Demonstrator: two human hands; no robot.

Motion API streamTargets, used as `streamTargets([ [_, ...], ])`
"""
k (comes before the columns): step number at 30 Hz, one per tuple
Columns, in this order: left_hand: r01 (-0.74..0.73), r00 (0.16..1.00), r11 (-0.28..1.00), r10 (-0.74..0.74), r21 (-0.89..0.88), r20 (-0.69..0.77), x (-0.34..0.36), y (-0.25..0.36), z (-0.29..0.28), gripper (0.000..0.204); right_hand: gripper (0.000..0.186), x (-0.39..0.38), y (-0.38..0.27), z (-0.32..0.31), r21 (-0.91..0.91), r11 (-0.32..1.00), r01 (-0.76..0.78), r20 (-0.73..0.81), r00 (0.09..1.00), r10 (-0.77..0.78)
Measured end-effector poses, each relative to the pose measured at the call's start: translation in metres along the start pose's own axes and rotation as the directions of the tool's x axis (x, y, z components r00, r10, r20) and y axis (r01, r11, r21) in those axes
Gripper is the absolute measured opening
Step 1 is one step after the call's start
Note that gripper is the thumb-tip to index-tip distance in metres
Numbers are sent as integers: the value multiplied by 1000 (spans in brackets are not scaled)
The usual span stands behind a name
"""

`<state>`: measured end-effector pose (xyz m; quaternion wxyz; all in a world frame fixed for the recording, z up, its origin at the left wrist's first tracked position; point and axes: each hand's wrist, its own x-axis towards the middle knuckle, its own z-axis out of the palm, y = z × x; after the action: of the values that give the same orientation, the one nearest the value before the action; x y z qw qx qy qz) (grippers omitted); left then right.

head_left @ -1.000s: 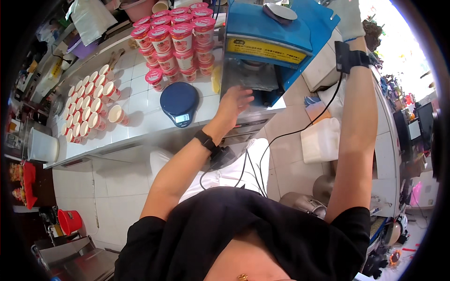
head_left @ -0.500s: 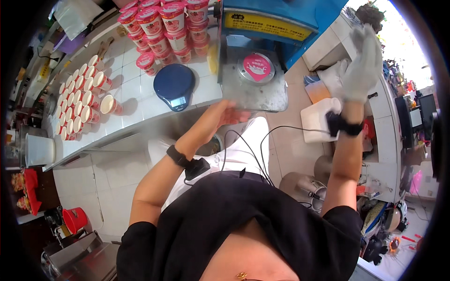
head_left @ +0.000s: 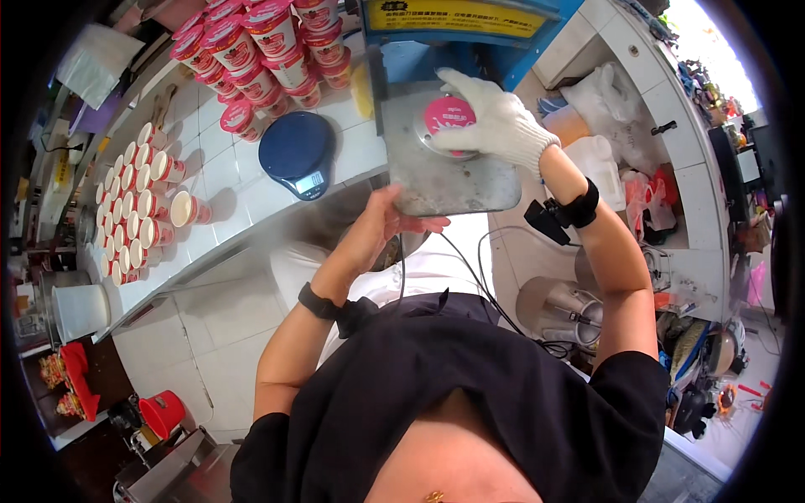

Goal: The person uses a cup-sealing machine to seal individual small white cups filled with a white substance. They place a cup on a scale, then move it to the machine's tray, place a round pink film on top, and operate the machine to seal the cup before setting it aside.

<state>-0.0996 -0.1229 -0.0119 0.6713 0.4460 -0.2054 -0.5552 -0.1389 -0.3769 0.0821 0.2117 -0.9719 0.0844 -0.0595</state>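
Note:
A blue machine (head_left: pixel 520 42) with a yellow label stands at the counter's back, with a grey metal tray (head_left: pixel 428 193) out toward me. On the tray, a pink lid (head_left: pixel 453 113) sits in a round metal holder. My left hand (head_left: pixel 381 222) grips the tray's front-left edge, fingers partly underneath. My right hand (head_left: pixel 495 126), in a white knitted glove, spreads its fingers and thumb around the holder, partly covering the lid. A blue digital scale (head_left: pixel 295 147) is left of the tray.
Stacked pink-lidded cups (head_left: pixel 260 46) stand behind the scale. Several open paper cups (head_left: pixel 134 201) fill the white tiled counter's (head_left: pixel 239 189) left part. A white jug (head_left: pixel 608 180), bags (head_left: pixel 612 109) and steel pots (head_left: pixel 553 306) are at my right. A red bucket (head_left: pixel 163 415) is lower left.
The tray with the holder has come out of the machine toward me. My gloved right hand has moved from far right onto the holder; my left hand is on the tray's edge.

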Motion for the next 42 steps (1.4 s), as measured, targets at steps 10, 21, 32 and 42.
streamTargets([
  [10,-56,972,879,-60,-474,-226,55,-1,-6,76,75,31,12,5,199,975,-97,42,995,91],
  [21,65,998,823,-65,-564,19,102,-10,-10,47,87,-15,40,-6,319,946,56,70,994,-83],
  [32,184,947,955,-236,-233,-218,107,4,-74,43,41,-5,45,15,486,863,136,-209,977,-37],
  [42,125,992,820,-87,-559,95,105,21,-41,59,110,-25,22,14,312,942,122,-229,972,-50],
])
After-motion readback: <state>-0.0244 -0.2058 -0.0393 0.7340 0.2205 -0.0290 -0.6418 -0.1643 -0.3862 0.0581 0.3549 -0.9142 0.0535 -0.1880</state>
